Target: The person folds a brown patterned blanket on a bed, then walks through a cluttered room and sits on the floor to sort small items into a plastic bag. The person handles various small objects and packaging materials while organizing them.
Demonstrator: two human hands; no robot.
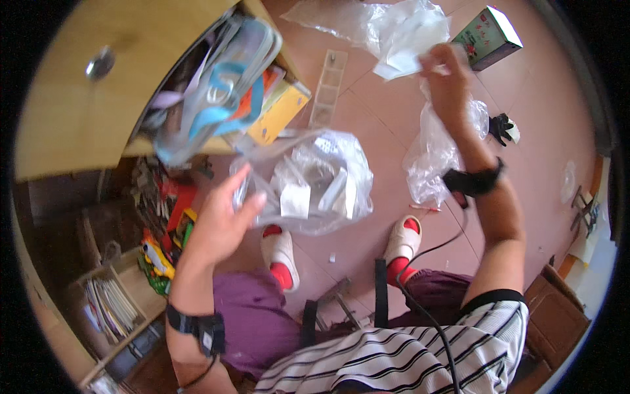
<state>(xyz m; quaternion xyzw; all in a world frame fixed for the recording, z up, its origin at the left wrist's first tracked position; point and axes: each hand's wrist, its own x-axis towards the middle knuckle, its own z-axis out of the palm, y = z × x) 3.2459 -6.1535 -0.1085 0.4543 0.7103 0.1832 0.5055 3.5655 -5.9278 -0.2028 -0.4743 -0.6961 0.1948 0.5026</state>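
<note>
My left hand (229, 212) grips the left edge of a clear plastic bag (362, 172), thumb and fingers around the film. Crumpled plastic and white paper pieces lie in the bag, which is above my feet. Raised at the upper right, my right hand (445, 61) is blurred, its fingers curled beside a white sheet or bag (401, 59); whether it holds anything cannot be told. Crumpled clear plastic film (430, 152) lies on the floor below that hand.
An open drawer (216, 145) at upper left holds a clear, blue-trimmed pouch (231, 98) and a yellow box (280, 111). On the floor are a divided plastic tray (328, 88), a green box (487, 39), a black glove (500, 129) and a red-and-white pen-like item (425, 208).
</note>
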